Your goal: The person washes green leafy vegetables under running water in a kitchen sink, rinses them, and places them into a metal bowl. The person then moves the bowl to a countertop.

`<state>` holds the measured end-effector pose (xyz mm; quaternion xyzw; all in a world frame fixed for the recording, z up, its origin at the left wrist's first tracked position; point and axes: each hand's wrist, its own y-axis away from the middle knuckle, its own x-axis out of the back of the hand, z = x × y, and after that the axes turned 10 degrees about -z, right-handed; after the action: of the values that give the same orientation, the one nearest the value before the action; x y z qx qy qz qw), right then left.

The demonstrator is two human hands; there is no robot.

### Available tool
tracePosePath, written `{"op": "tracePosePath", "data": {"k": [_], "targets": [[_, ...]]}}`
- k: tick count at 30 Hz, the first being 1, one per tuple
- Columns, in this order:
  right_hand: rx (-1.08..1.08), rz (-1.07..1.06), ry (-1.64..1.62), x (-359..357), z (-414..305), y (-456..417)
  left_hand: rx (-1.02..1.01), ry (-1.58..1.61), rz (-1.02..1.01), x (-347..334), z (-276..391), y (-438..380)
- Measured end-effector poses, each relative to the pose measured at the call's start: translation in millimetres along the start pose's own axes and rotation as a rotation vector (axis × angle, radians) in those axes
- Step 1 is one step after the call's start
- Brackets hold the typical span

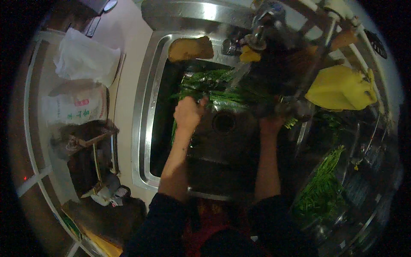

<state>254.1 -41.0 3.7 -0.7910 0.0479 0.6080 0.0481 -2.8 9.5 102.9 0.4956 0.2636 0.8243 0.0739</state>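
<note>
Long green leafy vegetables, perhaps scallions or chives (228,95), stretch across a stainless steel sink (138,141) between my hands. My left hand (188,112) is closed around their leafy part at the sink's left. At the right, in shadow, my right hand (273,123) grips the pale stem end of the bunch. Water runs down from the faucet (258,33) onto the greens. More greens (208,77) lie behind, deeper in the basin. The drain (224,123) shows between my forearms. Another bunch of greens (321,186) lies to the right of the sink.
A brown sponge or cloth (191,48) rests on the sink's back ledge, with a small yellow piece (249,54) by the faucet. A yellow bag or container (340,88) is at the right. White plastic bags (86,57) and a wooden-framed object (96,139) stand left.
</note>
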Motion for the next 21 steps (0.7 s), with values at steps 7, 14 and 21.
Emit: {"op": "tracePosePath", "data": {"k": [7,14,21], "targets": [[-0.015,0.109,0.107,24,1,8,-0.886,0.779,0.478,108,87,26],[0.047,0.246,0.167,32,6,8,-1.271,0.198,0.110,186,148,28],[-0.062,0.152,0.044,30,4,5,-1.200,0.263,0.536,152,154,6]]}}
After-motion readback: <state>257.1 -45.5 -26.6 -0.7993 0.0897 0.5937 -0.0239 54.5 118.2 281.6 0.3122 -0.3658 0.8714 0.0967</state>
